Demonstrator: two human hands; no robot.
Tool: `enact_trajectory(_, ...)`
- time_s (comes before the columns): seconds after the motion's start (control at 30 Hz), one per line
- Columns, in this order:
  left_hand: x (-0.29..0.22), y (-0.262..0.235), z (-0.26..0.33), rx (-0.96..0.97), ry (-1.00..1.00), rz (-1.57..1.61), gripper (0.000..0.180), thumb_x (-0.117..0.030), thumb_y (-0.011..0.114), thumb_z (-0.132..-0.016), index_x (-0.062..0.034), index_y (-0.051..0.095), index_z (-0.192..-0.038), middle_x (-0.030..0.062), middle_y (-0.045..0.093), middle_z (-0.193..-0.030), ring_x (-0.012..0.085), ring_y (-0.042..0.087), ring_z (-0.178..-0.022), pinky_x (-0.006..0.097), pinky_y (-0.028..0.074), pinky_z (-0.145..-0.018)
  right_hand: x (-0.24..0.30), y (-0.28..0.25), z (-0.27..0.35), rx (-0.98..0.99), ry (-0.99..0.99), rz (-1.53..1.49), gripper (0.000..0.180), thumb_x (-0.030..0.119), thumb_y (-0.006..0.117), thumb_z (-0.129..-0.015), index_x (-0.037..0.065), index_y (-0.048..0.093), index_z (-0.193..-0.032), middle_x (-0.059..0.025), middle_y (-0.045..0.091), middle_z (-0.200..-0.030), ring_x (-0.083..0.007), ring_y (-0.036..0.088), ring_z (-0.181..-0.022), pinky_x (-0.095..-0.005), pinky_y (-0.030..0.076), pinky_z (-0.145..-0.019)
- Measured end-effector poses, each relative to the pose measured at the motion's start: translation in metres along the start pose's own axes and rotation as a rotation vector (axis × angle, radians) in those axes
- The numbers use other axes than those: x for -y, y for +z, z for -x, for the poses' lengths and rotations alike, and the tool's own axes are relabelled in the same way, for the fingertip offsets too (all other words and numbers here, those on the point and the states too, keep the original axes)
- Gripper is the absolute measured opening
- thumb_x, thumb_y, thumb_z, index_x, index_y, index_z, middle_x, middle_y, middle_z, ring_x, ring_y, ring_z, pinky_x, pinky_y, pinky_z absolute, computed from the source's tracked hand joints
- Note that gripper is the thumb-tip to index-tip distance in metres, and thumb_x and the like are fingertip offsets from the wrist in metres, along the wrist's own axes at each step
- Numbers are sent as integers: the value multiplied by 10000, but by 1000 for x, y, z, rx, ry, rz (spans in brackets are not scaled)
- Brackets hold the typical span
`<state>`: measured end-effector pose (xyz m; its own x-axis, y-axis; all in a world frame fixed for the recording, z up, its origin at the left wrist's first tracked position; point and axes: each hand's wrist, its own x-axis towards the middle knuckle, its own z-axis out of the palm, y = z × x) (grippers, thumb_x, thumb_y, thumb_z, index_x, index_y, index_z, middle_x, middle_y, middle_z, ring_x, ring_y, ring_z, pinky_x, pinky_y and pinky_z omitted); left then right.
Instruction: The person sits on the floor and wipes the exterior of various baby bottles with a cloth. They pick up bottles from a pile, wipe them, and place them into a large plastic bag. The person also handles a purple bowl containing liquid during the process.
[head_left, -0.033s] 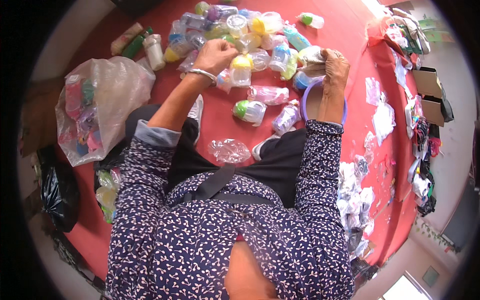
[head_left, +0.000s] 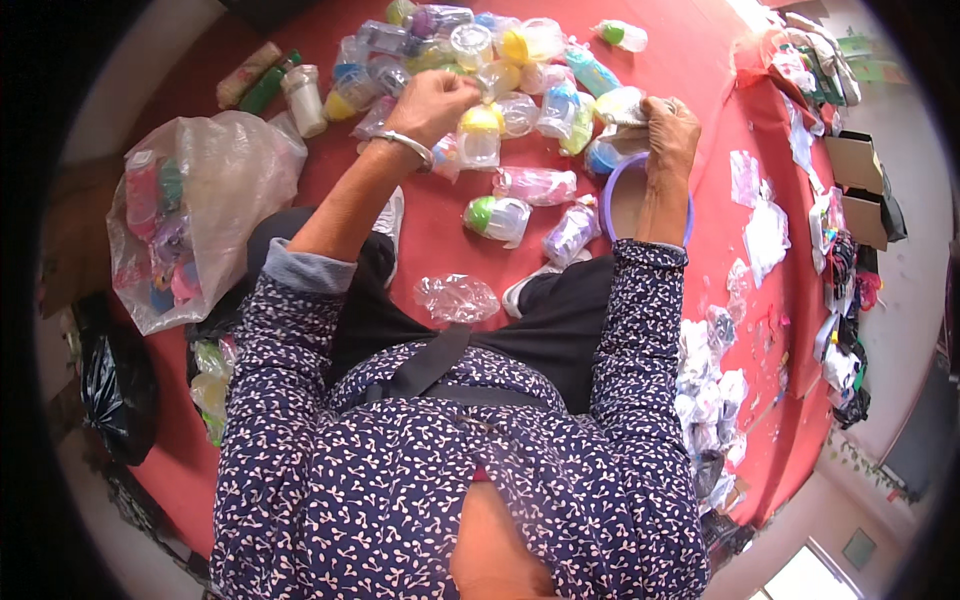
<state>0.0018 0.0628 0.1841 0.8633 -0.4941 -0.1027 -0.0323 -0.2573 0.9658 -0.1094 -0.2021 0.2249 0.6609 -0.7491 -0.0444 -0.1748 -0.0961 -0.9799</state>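
I sit on a red mat (head_left: 440,235) with several small baby bottles in clear wrappers spread in front of me. My left hand (head_left: 432,102), a metal bangle on its wrist, pinches the clear wrapper of a yellow-capped bottle (head_left: 480,138) that hangs just below it. Further right, my right hand (head_left: 671,135) grips a wrapped pale bottle (head_left: 620,105). A round purple-rimmed container (head_left: 622,196) lies under my right forearm. A green-capped bottle (head_left: 497,216) and a pink one (head_left: 535,184) lie between my arms.
A large clear bag of coloured bottles (head_left: 195,205) stands at my left, with a black bag (head_left: 112,385) below it. A crumpled wrapper (head_left: 456,298) lies by my knees. Empty wrappers (head_left: 712,372) pile up at right, near a cardboard box (head_left: 860,165).
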Motion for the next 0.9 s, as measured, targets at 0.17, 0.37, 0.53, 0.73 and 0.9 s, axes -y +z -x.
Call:
enact_trajectory(0.17, -55, 3, 8, -112, -152, 303, 121, -120, 578, -800, -42, 572, -892, 57, 560, -1034, 89, 522, -799, 245, 424, -739, -58, -10, -7, 158, 4, 477, 316, 140, 594, -633, 0, 602, -916, -146, 643, -830, -239, 624, -738, -327, 477, -698)
enact_trajectory(0.37, -82, -3, 21, 19, -199, 601, 242, -94, 537, -822, 8, 525, -1041, 113, 588, -1025, 189, 575, -961, 317, 440, -862, -132, 51, 51, 622, 98, 1283, 362, 247, 659, -646, 42, 654, -945, -148, 641, -953, -297, 627, -868, -389, 499, -745)
enact_trajectory(0.53, -87, -8, 26, 60, -148, 602, 208, -86, 504, -842, 16, 531, -1022, 134, 600, -1007, 198, 594, -907, 292, 477, -818, -184, 64, 115, 610, 191, 1356, 281, 233, 645, -678, 52, 662, -892, -160, 648, -911, -284, 633, -872, -384, 509, -721)
enact_trajectory(0.73, -95, -39, 30, -166, -203, 837, 274, -36, 512, -800, 14, 477, -1068, 145, 568, -1022, 189, 574, -893, 309, 484, -802, -200, 92, 115, 393, 54, 1104, 203, 228, 538, -739, 59, 620, -817, -194, 633, -826, -362, 622, -789, -467, 491, -716)
enact_trajectory(0.9, -87, -54, 27, -223, -253, 952, 237, -30, 510, -798, 2, 504, -1033, 122, 574, -985, 175, 576, -841, 291, 494, -766, -159, 115, 66, 281, 33, 1014, 284, 257, 616, -717, 28, 598, -883, -194, 635, -863, -363, 619, -813, -445, 490, -728)
